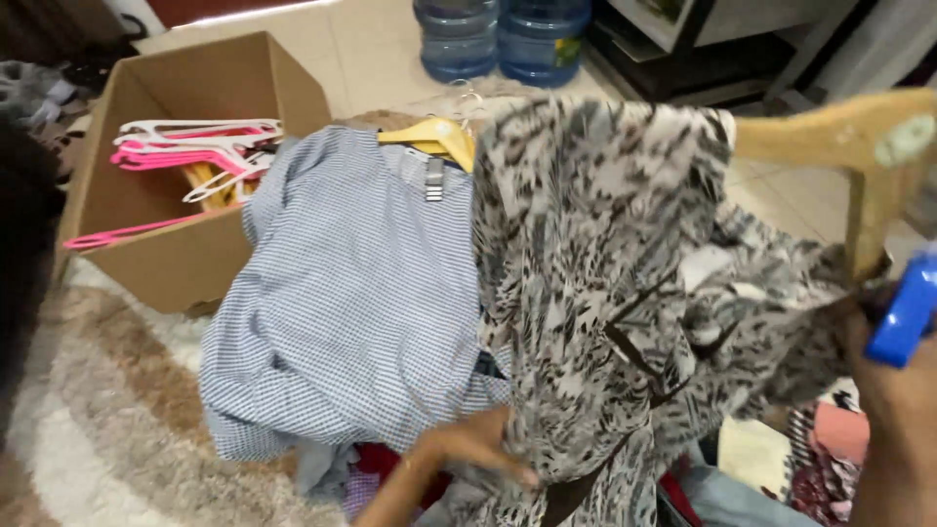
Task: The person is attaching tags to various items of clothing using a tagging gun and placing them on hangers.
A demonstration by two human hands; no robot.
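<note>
Now left hand (pixel 468 451) grip pinches patterned blouse (pixel 605 293) hem; right hand (pixel 893 390) clasps wooden hanger (pixel 839 137).

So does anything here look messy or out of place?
Yes. The pink and white hangers lie tangled in the cardboard box, one poking over its edge. The checked shirt sprawls rumpled over a heap of clothes instead of hanging straight from its yellow hanger.

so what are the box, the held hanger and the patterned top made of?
Box: brown corrugated cardboard by the look, matte, folded flaps. Held hanger: probably wood, pale tan, worn pale spot; blurred. Patterned top: thin woven fabric, black-and-cream print, drapes in soft folds; fibre unclear. The left hand grips its hem; the right hand is by the hanger.
</note>
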